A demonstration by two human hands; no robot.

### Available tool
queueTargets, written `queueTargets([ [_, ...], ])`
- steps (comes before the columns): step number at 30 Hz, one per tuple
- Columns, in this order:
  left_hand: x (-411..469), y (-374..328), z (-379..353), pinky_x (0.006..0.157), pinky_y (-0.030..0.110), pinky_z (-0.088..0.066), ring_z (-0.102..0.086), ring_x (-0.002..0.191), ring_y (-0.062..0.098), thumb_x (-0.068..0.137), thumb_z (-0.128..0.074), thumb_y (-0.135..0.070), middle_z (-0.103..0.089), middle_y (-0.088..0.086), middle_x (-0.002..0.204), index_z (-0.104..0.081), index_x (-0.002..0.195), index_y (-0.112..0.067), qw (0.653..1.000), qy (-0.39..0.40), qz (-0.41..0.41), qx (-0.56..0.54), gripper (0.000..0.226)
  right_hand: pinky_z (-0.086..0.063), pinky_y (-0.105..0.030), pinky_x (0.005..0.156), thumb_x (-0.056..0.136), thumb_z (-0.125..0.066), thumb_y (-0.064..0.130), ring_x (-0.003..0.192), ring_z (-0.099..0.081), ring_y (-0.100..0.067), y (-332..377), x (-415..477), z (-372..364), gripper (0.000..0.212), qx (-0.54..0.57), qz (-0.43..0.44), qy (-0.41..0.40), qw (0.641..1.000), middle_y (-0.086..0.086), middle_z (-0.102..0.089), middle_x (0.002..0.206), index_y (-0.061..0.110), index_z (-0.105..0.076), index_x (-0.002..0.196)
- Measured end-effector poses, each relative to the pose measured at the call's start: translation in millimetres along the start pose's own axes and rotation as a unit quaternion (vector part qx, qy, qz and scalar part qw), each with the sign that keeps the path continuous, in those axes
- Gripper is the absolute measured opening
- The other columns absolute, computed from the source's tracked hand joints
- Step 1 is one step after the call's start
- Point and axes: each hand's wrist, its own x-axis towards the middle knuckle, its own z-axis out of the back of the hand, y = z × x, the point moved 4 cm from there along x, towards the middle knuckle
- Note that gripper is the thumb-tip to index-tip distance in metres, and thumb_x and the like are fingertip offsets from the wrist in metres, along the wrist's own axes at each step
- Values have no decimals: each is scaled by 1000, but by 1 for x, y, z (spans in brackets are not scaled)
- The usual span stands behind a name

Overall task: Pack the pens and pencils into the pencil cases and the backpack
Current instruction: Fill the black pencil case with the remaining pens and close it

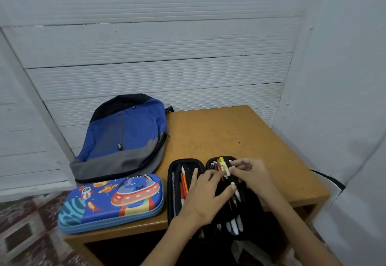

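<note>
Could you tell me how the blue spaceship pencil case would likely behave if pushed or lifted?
The blue pencil case looks hard-shelled, so probably stiff. Its glossy cover may be slippery. Lying flat on the table, it should slide, not roll.

- Black pencil case (177, 182): the left hand (205, 194) and right hand (250, 173) are covering the middle of both halves. Its near end is melting into dark shadow at lower centre.
- Pens (236, 225): mid-lengths are lying under the fingers, and only the ends are showing. Whether the right hand is pinching one is staying unclear.
- Blue pencil case (112, 201): closed and hiding its contents.
- Backpack (125, 132): its labels are reading too small, and its back is facing away.
- Both forearms: running off the bottom edge.
- Patterned floor (25, 234), lower left: smearing into blur.
- Bench (229, 132): the arms are masking its near right edge.
</note>
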Motion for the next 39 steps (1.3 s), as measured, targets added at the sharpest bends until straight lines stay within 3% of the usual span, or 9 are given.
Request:
queueTargets([
  [2, -1, -3, -2, 119, 34, 12, -27, 135, -2, 96, -32, -61, -40, -14, 139, -39, 145, -29, 999, 6, -6, 33, 59, -55, -38, 70, 78, -77, 19, 68, -68, -14, -7, -1, 4, 10, -18, 0, -12, 1000, 3, -71, 72, 27, -73, 81],
  [6, -3, -7, -5, 119, 37, 14, -23, 138, 1, 95, -30, -61, -37, -12, 143, -39, 144, -31, 998, 21, -15, 65, 58, -43, -25, 59, 80, -76, 20, 63, -55, -5, -15, -5, 9, 14, -76, 12, -36, 996, 7, -67, 77, 32, -69, 76],
  [11, -4, -10, -10, 119, 36, 15, -20, 140, 0, 94, -28, -65, -34, -13, 145, -36, 145, -34, 997, 34, -16, 65, 61, -39, -27, 71, 79, -77, 25, 91, -48, -11, -25, -8, 9, 13, -149, 17, -62, 987, 15, -48, 91, 32, -66, 81],
  [15, -8, -8, -6, 120, 34, 12, -20, 138, -5, 94, -28, -64, -35, -17, 145, -36, 144, -35, 999, 21, -13, 48, 58, -36, -30, 82, 77, -72, 30, 107, -43, -13, -30, -14, 7, 20, -139, 47, -75, 986, 9, -49, 100, 34, -69, 96],
  [17, -11, -3, 0, 119, 30, 12, -19, 138, -7, 96, -32, -59, -34, -20, 145, -36, 144, -36, 999, 8, 0, 36, 53, -36, -31, 86, 72, -62, 38, 109, -41, -13, -31, -18, 5, 34, -143, 70, -73, 985, 6, -49, 108, 34, -69, 105],
  [23, -23, 21, 17, 119, 26, 10, -21, 133, -12, 97, -40, -51, -34, -26, 139, -35, 142, -39, 999, 4, 31, 33, 47, -31, -34, 101, 87, -65, 19, 125, -38, -16, -35, -14, -1, 38, -194, 61, -37, 978, 5, -44, 126, 35, -63, 121],
  [33, -35, 45, 26, 120, 28, 7, -21, 131, -12, 96, -49, -42, -32, -28, 135, -35, 137, -43, 998, -17, 61, 30, 43, -27, -36, 109, 90, -56, 15, 131, -30, -13, -31, -5, -5, 51, -195, 59, 25, 979, 11, -38, 136, 39, -50, 134],
  [36, -33, 38, 27, 118, 25, 11, -19, 131, -11, 95, -49, -41, -32, -27, 136, -36, 138, -42, 998, -25, 53, 38, 45, -27, -38, 110, 88, -56, 12, 132, -26, -12, -28, 6, -5, 55, -170, 40, 62, 983, 16, -34, 130, 42, -48, 134],
  [39, -28, 24, 25, 119, 28, 12, -18, 130, -13, 95, -47, -43, -31, -27, 136, -36, 139, -42, 998, -17, 35, 47, 45, -26, -38, 110, 92, -53, 16, 127, -26, -7, -24, 19, -6, 45, -145, 41, 71, 986, 16, -37, 126, 42, -54, 129],
])
